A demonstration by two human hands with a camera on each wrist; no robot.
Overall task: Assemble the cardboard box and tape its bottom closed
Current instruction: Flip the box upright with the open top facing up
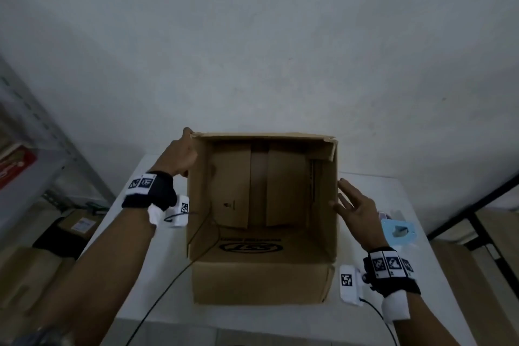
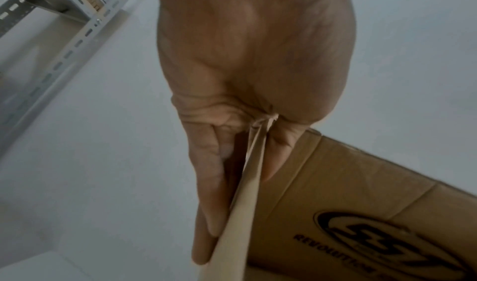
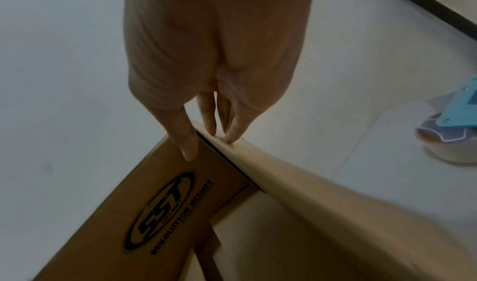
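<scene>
Cardboard box (image 1: 261, 281) stands open-topped on the white bench (image 1: 365, 185). Left hand (image 1: 179, 154) pinches the box's left wall; right hand (image 1: 355, 211) rests straight fingers (image 3: 233, 130) on its right wall, tape dispenser (image 1: 398, 229) just beyond.

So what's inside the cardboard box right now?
Looking into the cardboard box, only folded inner flaps show, meeting at a darker centre strip. No loose item is visible inside; the space under the flaps is covered.

The cardboard box (image 1: 261, 233) hides the left hand's (image 1: 179, 154) fingertips behind its far-left corner; the tape dispenser (image 1: 398, 229) right of the box is half-hidden by the right hand (image 1: 356, 213); the box's smaller print is blurred.
</scene>
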